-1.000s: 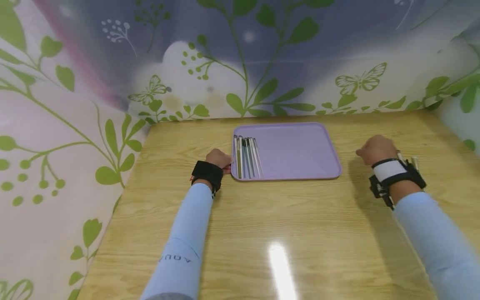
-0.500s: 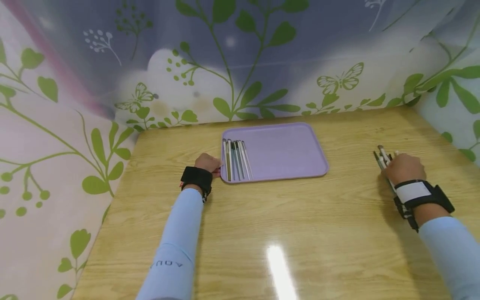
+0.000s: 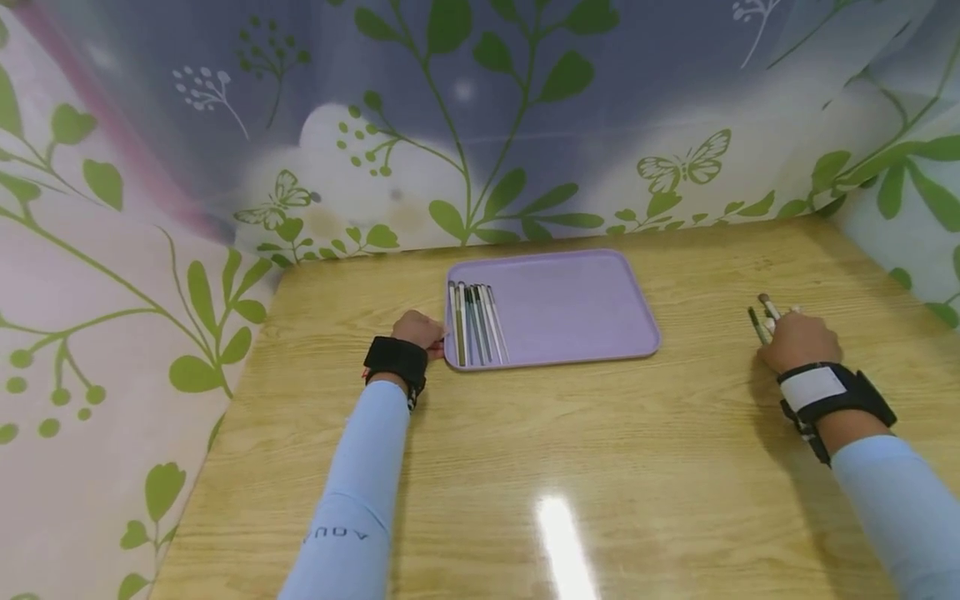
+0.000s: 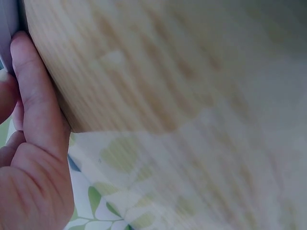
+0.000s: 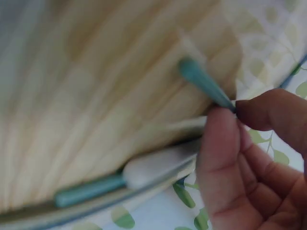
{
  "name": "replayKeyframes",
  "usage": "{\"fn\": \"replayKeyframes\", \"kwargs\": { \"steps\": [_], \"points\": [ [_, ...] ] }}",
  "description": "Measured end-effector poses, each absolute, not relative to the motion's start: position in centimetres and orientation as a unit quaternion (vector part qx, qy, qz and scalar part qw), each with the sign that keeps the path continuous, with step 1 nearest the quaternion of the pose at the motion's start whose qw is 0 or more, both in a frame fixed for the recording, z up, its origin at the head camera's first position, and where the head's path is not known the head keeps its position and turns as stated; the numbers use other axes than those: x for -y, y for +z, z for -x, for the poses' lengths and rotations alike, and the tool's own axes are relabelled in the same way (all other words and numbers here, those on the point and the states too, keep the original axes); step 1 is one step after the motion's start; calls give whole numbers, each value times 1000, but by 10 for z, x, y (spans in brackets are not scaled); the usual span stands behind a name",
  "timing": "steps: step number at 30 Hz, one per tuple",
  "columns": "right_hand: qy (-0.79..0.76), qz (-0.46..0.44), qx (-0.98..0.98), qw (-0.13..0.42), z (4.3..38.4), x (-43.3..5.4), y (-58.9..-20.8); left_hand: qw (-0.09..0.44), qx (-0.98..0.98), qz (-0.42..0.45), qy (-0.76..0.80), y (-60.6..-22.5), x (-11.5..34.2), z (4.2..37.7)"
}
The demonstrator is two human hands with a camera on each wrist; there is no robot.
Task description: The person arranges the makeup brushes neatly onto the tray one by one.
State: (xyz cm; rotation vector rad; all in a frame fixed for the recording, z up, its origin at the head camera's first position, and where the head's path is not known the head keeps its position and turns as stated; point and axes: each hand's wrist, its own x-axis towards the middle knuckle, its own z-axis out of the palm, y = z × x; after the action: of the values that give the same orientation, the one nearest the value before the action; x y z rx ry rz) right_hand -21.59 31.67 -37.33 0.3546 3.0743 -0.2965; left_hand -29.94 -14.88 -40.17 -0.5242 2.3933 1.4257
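My left hand [image 3: 417,330] pinches the left rim of a lilac tray [image 3: 573,304] between thumb and fingers; in the left wrist view, the tray's edge [image 4: 5,38] shows at the upper left. Several slim makeup brushes [image 3: 461,333] lie side by side at the tray's left end. To the right of the tray, my right hand [image 3: 802,343] is over a small group of brushes. In the right wrist view its thumb and index finger pinch a teal-handled makeup brush [image 5: 206,86]. Below it are a thick white handle [image 5: 151,170] and another teal handle [image 5: 88,190].
The wooden table [image 3: 600,450] runs back to a wall covering [image 3: 375,158] printed with leaves and butterflies. A brush with a brown tip [image 3: 763,298] pokes out past the right hand's fingers. Glare [image 3: 562,542] marks the table's front.
My right hand has moved right, from beside the tray to the brushes, and now pinches one. The left hand keeps its place at the tray's rim. The head view has shifted slightly right.
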Motion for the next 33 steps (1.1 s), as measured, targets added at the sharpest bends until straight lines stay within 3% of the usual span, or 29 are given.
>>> {"fn": "replayKeyframes", "kwargs": {
  "steps": [7,11,17,22,28,33],
  "points": [
    [-93,-83,-991,47,239,-298,-370,137,-837,192,493,-396,158,302],
    [-138,-38,-985,92,258,-272,-355,141,-836,194,494,-393,161,299],
    [-399,-25,-906,138,294,-192,-326,148,-824,199,509,-390,161,295],
    [-542,-44,-813,207,324,-122,-333,148,-818,198,519,-390,159,294],
    [-450,-69,-853,257,340,-67,-365,150,-825,196,508,-392,152,294],
    [-339,-59,-912,225,333,-46,-373,162,-818,198,516,-393,150,296]
  ]
}}
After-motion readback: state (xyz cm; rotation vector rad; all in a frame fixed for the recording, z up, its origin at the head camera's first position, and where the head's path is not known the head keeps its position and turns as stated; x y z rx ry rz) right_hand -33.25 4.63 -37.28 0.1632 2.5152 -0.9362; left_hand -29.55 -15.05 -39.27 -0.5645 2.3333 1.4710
